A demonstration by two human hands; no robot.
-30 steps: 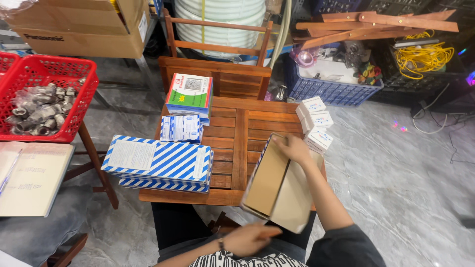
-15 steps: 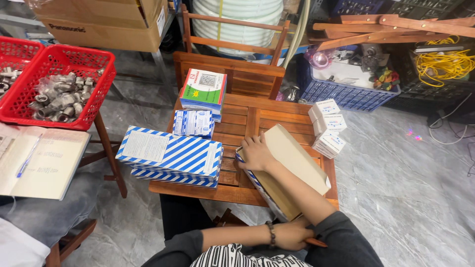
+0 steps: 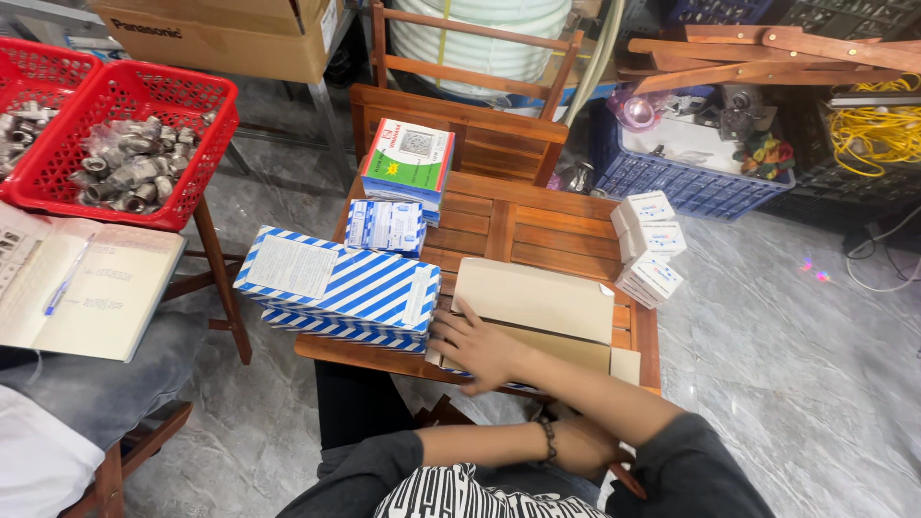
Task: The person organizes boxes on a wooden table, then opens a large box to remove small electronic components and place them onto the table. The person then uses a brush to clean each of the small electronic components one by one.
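Head view: we are looking down on a slatted wooden worktop (image 3: pixel 537 225). The right hand (image 3: pixel 475 343) is lying open, fingers spread flat, on the near left corner of a plain cardboard box (image 3: pixel 537 302), which is resting at the worktop's near edge with its flaps folded shut, just beside a stack of blue-and-white striped boxes (image 3: pixel 336 288). The left hand (image 3: pixel 576 449) is sitting low by the lap with a beaded bracelet at the wrist; we cannot tell whether it is open or closed, as the right forearm is crossing over it. Farther back we are seeing a small blue-and-white carton (image 3: pixel 386 225), a green-and-white packet stack (image 3: pixel 408 161) and small white boxes (image 3: pixel 648 247) near the right edge. A red basket (image 3: pixel 125 144) of metal fittings is standing to the left, beside an open notebook (image 3: pixel 91 288). In our judgement, the cardboard box is overhanging the near edge, so a one-handed push could be tipping it off, or nudging the striped stack sideways.
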